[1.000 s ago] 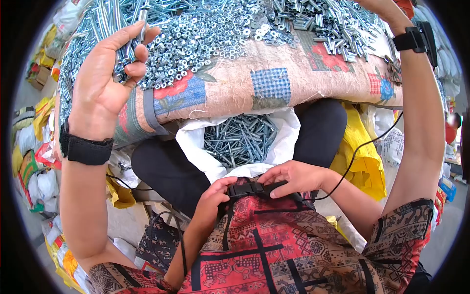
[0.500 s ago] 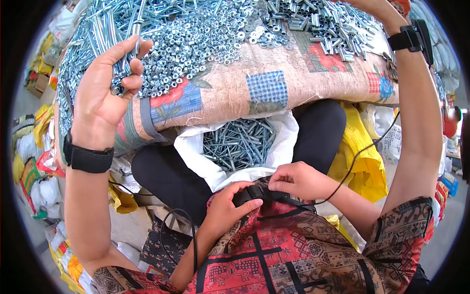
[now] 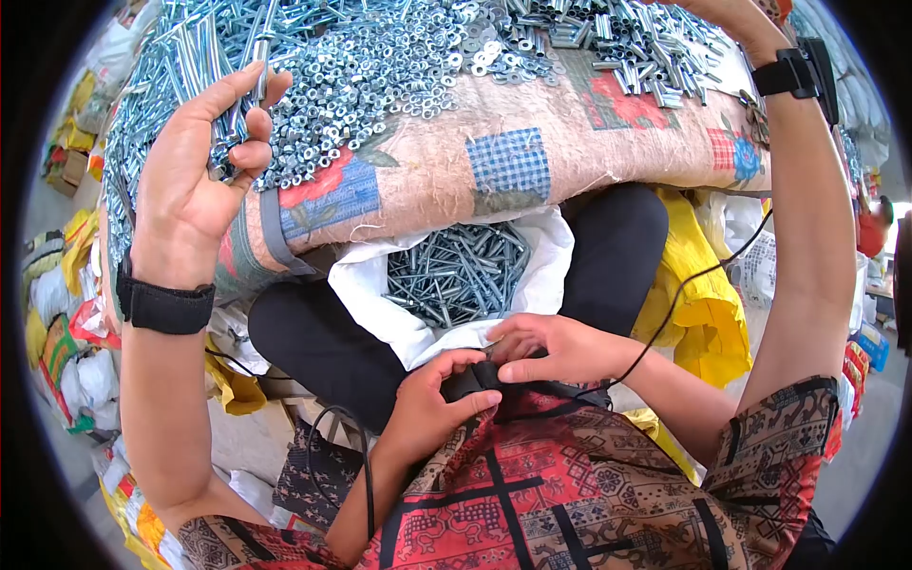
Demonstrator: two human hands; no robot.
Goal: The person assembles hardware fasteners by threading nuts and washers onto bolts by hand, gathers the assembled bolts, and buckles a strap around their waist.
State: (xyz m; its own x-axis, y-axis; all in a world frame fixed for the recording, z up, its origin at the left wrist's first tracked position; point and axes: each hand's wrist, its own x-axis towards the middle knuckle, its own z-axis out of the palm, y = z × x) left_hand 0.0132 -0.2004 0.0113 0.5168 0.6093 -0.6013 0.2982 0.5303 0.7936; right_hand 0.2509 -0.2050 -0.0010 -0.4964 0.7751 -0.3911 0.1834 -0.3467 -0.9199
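My left hand (image 3: 195, 176) is raised at the left with its palm up, fingers curled round several metal bolts (image 3: 220, 142). It is over the edge of a heap of bolts and nuts (image 3: 332, 104). At the top right my right hand (image 3: 730, 13) is cut off by the frame edge near the metal sleeves (image 3: 646, 57), its fingers hidden. Another person's two hands (image 3: 437, 404) (image 3: 570, 351) are at a black buckle (image 3: 472, 378) on a strap across my waist.
A white sack (image 3: 366, 294) of long bolts stands between my knees. Patchwork cloth (image 3: 427, 161) covers the work surface. A yellow sack (image 3: 712, 323) lies at the right, and a thin black cable (image 3: 682, 294) crosses there. Bags are piled at the far left.
The other person's left-side hand has moved onto the buckle; the right-side hand drew back, then returned to it. My left hand is slightly lower and keeps its bolts.
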